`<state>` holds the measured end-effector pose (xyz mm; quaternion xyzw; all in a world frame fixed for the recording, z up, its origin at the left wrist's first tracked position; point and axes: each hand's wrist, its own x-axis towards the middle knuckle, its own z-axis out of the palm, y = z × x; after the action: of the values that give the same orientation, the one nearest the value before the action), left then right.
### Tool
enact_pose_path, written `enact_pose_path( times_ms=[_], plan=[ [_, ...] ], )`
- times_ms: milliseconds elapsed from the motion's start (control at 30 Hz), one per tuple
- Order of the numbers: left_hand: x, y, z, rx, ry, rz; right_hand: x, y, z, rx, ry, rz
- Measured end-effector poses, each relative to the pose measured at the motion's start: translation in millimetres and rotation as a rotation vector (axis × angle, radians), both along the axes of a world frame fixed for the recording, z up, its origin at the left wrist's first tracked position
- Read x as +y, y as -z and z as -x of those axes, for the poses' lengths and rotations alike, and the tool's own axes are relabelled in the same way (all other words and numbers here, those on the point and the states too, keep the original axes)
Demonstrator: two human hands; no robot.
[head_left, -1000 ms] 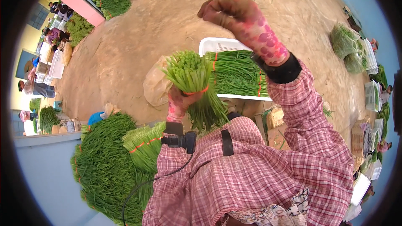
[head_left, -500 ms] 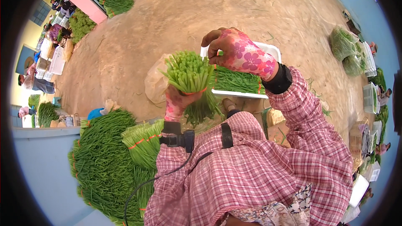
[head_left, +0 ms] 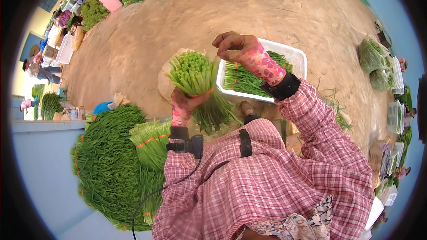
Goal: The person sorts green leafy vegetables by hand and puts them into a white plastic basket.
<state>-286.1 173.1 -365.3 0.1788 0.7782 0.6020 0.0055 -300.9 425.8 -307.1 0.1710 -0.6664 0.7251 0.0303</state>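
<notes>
My left hand (head_left: 190,102) is wrapped round a thick bunch of green chives (head_left: 193,72), its cut stalk ends up and its leaves hanging toward my lap. An orange-red band crosses the bunch just above my fingers. Apart from the bunch, to its right, my right hand (head_left: 242,51) is raised over a white crate (head_left: 299,57), fingers curled into a pinch. Whatever may be between those fingertips is too small to make out. More chives (head_left: 249,82) lie inside the crate, partly hidden by my right hand and forearm.
A big heap of banded chives (head_left: 111,164) and a paler bunch (head_left: 151,144) lie at my left. Behind the held bunch is a clear plastic bag (head_left: 171,82). Filled bags (head_left: 372,55) stand along the right wall. Several people work at the far left.
The held bunch and my right hand are farther apart, with the bunch shifted slightly left. My view has turned a little, and more of the crate shows.
</notes>
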Motion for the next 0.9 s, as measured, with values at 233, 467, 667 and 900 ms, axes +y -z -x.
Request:
enact_pose_path(
  times_ms=[233, 467, 667, 900],
  plan=[
    [-19, 15, 15, -0.114, -0.046, -0.053, -8, 6, 23, -0.072, 0.053, -0.09],
    [-20, 26, 12, -0.472, -0.145, -0.348, -24, 26, 33, 0.004, 0.125, 0.237],
    [-139, 107, 19, -0.06, -0.494, -0.107, 88, -48, 4, 0.045, 0.059, 0.95],
    [-212, 23, 12, 0.139, -0.771, -0.065, 71, -4, -44, -0.1, -0.296, 0.385]
  ],
)
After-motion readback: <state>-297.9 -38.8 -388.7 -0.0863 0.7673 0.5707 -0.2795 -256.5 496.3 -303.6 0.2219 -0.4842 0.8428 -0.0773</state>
